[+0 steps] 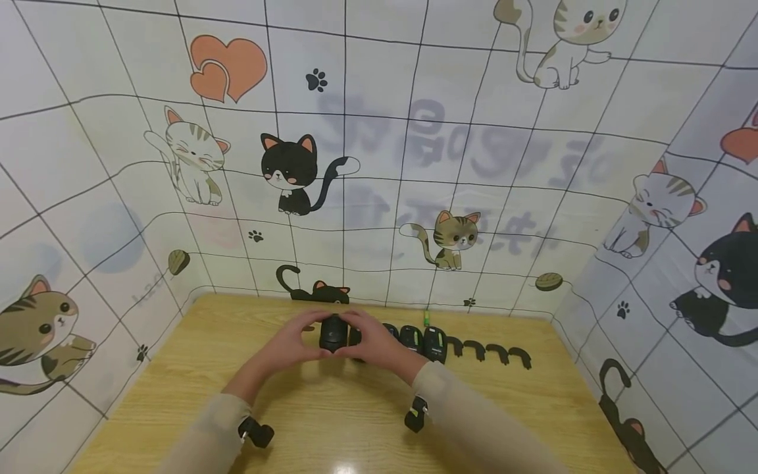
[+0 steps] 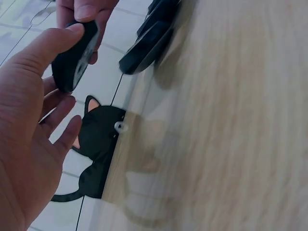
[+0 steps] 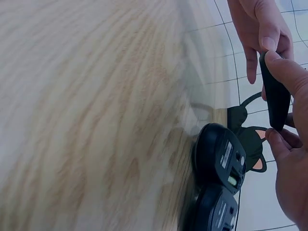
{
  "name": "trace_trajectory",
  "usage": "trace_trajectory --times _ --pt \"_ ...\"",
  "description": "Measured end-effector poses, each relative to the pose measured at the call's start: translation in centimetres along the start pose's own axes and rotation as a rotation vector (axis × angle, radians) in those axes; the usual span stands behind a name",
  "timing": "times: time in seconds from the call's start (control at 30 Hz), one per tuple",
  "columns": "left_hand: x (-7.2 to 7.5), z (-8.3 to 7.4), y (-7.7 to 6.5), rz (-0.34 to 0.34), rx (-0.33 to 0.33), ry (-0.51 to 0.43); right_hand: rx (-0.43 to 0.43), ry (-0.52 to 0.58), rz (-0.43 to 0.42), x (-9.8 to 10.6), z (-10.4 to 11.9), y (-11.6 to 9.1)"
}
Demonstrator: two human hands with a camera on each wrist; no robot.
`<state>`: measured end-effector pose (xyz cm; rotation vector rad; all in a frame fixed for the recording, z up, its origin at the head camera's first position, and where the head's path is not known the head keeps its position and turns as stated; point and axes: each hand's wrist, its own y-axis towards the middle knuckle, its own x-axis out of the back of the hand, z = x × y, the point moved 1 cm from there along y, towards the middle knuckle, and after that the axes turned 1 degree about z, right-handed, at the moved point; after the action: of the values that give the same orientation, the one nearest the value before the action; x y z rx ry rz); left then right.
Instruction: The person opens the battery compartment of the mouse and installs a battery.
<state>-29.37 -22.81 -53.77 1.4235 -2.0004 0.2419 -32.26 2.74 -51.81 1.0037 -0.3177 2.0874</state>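
Note:
A black computer mouse [image 1: 333,332] is held up between both hands near the table's back edge. My left hand [image 1: 287,343] pinches its left side, the thumb on the near end and fingers at the far end. From the other side my right hand [image 1: 379,343] grips it the same way. In the left wrist view, the mouse [image 2: 74,60] is tilted, its underside partly showing. Thumbs of both hands lie close together on it in the right wrist view, where the mouse [image 3: 275,94] appears edge-on.
Right of the hands stands a row of black mice [image 1: 435,343], their undersides showing labels and a battery slot. A small green battery [image 1: 426,318] is behind them. Several curved black pieces [image 1: 520,357] continue the row. A cat-printed sheet [image 1: 379,197] walls the table.

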Motion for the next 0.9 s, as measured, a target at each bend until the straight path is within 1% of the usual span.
trace_trajectory --times 0.1,0.23,0.37,0.53,0.77,0.9 --pt "-0.7 -0.3 0.0 -0.016 -0.051 -0.003 0.014 0.022 -0.015 0.2 -0.2 -0.8" --pt "-1.7 -0.9 0.0 -0.029 -0.093 -0.017 0.042 0.049 -0.04 0.7 -0.4 -1.9" --pt "-2.7 -1.6 -0.2 -0.022 -0.102 -0.041 0.068 0.045 -0.064 1.0 -0.6 -3.1" --pt "-3.8 -2.6 -0.3 0.0 -0.093 -0.048 0.063 0.043 -0.081 1.3 -1.0 -4.8" --pt "-5.2 -3.8 -0.4 0.001 -0.16 -0.021 0.057 0.075 -0.099 1.6 -1.3 -7.0" --pt "-6.0 -4.3 -0.3 -0.008 -0.196 -0.043 0.063 0.091 -0.125 1.9 -1.2 -8.3"
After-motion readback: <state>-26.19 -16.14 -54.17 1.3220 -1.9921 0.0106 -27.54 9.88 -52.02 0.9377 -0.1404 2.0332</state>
